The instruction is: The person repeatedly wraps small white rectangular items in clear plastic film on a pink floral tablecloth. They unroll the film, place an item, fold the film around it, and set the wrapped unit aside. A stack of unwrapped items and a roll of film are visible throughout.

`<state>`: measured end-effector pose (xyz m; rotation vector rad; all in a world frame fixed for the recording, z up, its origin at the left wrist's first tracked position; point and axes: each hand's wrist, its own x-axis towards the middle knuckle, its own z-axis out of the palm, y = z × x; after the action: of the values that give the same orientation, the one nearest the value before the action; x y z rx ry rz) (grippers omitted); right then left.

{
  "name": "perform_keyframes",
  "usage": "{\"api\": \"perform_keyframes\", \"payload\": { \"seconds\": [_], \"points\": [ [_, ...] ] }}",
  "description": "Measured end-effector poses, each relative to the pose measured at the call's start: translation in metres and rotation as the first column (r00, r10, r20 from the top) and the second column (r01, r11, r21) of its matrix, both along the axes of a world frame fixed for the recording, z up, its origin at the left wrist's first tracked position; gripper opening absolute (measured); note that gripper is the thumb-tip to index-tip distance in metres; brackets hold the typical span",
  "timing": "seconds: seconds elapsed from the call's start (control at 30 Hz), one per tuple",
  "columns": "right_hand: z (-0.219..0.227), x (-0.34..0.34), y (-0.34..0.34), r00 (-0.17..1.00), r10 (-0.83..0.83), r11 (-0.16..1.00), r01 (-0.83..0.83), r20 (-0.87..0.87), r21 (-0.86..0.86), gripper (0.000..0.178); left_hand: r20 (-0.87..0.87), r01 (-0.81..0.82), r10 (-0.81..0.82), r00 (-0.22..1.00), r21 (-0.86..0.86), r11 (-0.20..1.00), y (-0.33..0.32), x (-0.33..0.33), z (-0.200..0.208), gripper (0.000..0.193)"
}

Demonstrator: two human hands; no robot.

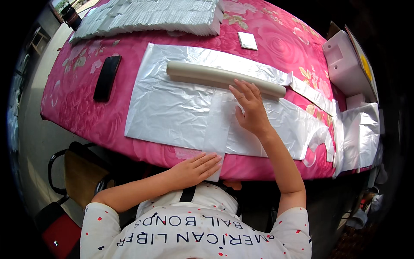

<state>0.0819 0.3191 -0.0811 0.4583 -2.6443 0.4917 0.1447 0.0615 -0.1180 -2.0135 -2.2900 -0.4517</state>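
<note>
A stack of silvery-white plastic vest bags [168,112] lies flat on the table, with cut-out handles at its right end. Across its upper part rests a long beige tube [194,72]. My right hand [253,110] is over the bags with fingers spread, its fingertips at the tube's near side. A pale folded plastic strip [217,123] runs from below the tube toward me and over the table's front edge. On the strip's near end my left hand [198,169] lies flat, palm down, fingers stretched out together.
A pink flowered cloth [77,97] covers the table. At the back stand stacked white folded bundles [172,17]. A black phone-like slab [107,78] lies left, a small white box [247,41] behind the bags. Right are a foam box [345,60] and more plastic bags [360,134]; a chair [82,170] stands lower left.
</note>
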Motion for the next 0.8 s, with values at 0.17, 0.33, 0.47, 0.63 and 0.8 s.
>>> {"api": "perform_keyframes", "payload": {
  "seconds": [0.17,0.33,0.47,0.63,0.8],
  "points": [
    [-0.006,0.061,-0.028,0.846,0.395,0.918,-0.354,0.358,-0.177,0.052,0.144,0.021,-0.030,0.989,0.066,0.998,-0.006,-0.011,0.000,0.039],
    [-0.006,0.080,-0.037,0.864,0.374,0.922,-0.305,0.337,-0.240,0.049,0.314,0.092,-0.180,0.932,0.275,0.957,-0.001,-0.025,0.010,0.042],
    [-0.016,0.085,-0.038,0.949,0.213,0.968,-0.174,0.230,-0.181,0.044,0.200,-0.014,-0.028,0.979,0.206,0.978,0.011,-0.041,0.024,0.055],
    [-0.015,0.080,-0.035,0.980,0.143,0.978,-0.118,0.140,-0.169,0.033,0.209,-0.157,0.122,0.970,0.161,0.974,0.017,-0.053,0.014,0.065],
    [-0.013,0.069,-0.026,0.961,0.083,0.940,0.013,0.265,-0.342,0.022,0.457,-0.346,0.223,0.861,0.205,0.915,0.027,-0.055,0.020,0.051]
  ]
}}
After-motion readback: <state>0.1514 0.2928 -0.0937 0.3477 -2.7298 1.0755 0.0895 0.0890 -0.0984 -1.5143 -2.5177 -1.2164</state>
